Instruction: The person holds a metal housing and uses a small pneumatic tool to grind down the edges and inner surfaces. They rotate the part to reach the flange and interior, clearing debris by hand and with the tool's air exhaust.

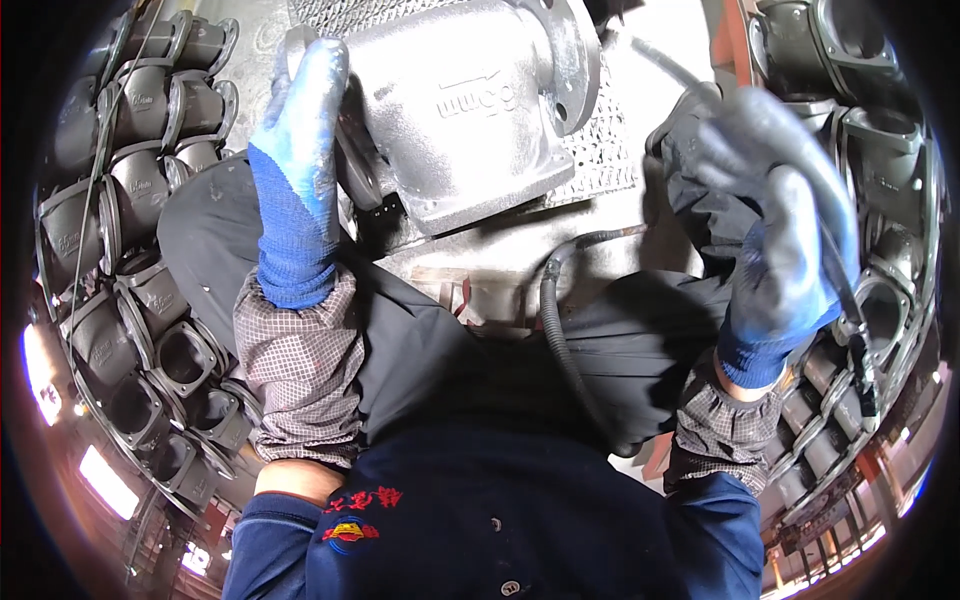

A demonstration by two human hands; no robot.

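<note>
In front of me lies a large grey metal valve body casting (pixel 460 120) with round flanges and raised marks on its side. My left hand (pixel 305 150), in a blue coated glove, is at its left flange, the thumb along the near side and the other fingers mostly hidden. To the right, my gloved right hand (pixel 790 235) is raised over my right knee and blurred by motion. It is closed around a dark rod-like tool (pixel 675 68). A black hose (pixel 850 315) with a metal coupling trails down from that hand. The tool's working end points toward the casting but is unclear.
Rows of similar grey castings are stacked at the left (pixel 140 190) and right (pixel 885 180). The valve body rests on a rough textured metal plate (pixel 605 150). A ribbed dark hose (pixel 550 310) loops between my knees. A reddish upright bar (pixel 730 45) stands at the back right.
</note>
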